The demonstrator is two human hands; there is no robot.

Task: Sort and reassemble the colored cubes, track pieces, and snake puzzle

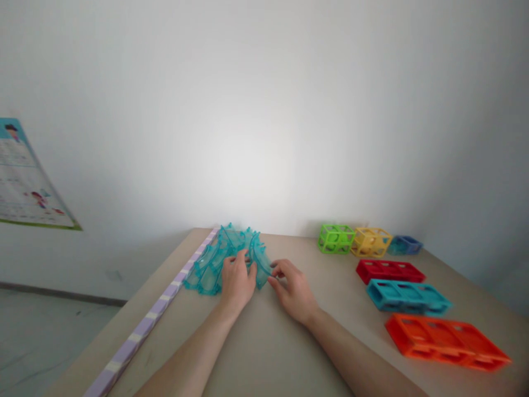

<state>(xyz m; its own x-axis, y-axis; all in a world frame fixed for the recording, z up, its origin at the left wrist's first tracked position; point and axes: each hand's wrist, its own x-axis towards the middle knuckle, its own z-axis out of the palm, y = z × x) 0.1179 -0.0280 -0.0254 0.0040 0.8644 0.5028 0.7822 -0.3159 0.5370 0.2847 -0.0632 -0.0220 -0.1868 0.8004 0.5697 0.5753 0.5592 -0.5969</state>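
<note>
Because the right hand (292, 292) has the curved piece (260, 259) only by its near right end, what worries me most, watching from afar, is a slip; its thumb and forefinger look to be pinching that end, and a thin, smooth rim could slide out or twist under a push. The left hand (238, 278) rests over the teal pieces (209, 275), which lie just right of the far half of the striped strip (151, 318); its fingers are bent, the thumb a little apart from the forefinger, but what the fingertips press I cannot tell; if they bear down unevenly, I judge the pieces could tip or part at the seams; I cannot make out whether those are joined or merely overlapping. With the strip so near, a hard shove leftward could ram the pieces into it; a shove away from me could run them into the wall (264, 127) beyond its far end. Well to the right of the strip stand the red block (389, 272), the teal block (407, 298) and the orange block (446, 341); a wide swing of the right forearm (347, 344) could knock the orange one, the nearest to me.
</note>
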